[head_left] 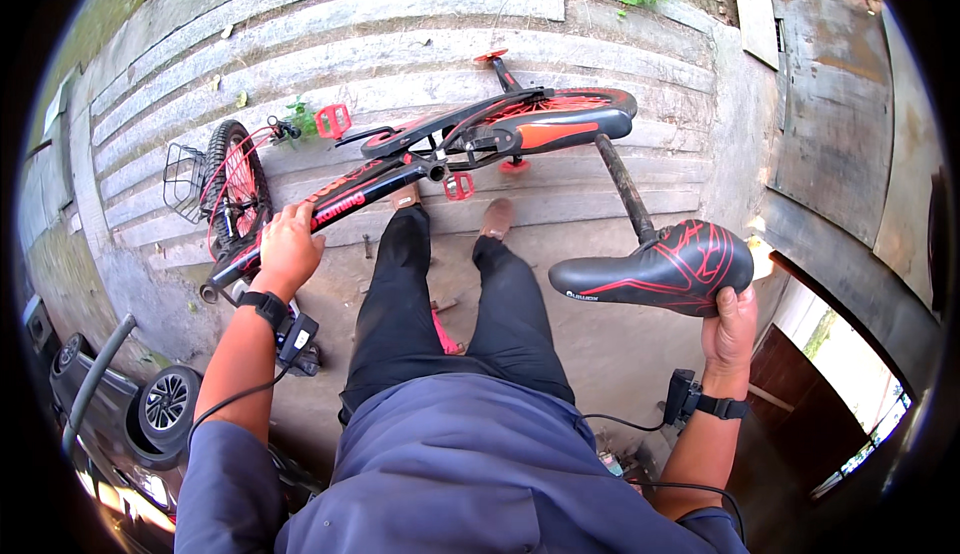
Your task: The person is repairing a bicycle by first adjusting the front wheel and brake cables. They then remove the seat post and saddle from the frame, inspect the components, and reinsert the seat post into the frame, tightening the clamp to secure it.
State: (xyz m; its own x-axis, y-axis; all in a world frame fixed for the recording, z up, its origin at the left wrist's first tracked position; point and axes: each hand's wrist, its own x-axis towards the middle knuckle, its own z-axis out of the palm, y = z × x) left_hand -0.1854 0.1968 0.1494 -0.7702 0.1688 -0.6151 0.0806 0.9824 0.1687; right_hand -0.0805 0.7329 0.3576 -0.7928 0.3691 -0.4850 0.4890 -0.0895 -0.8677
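A black and red children's bicycle [370, 187] stretches across in front of me, front wheel [240, 179] at the left and rear wheel [600, 100] at the right. My left hand [290, 250] is closed round its frame tube near the head end. At the right, my right hand [733, 330] grips the wide back end of a black saddle [655, 272] with red lines. A dark, worn seat post [625, 189] is fixed to the saddle and points away from me. Its far tip overlaps the orange and black chain guard [570, 132]; whether they touch I cannot tell.
Red pedals [332, 122] stick out from the bicycle, and a black wire basket [184, 184] sits beside the front wheel. Long stone slabs [400, 2] form the ground ahead. A metal door [835, 114] stands at the right. A dark car [115, 424] is at the lower left.
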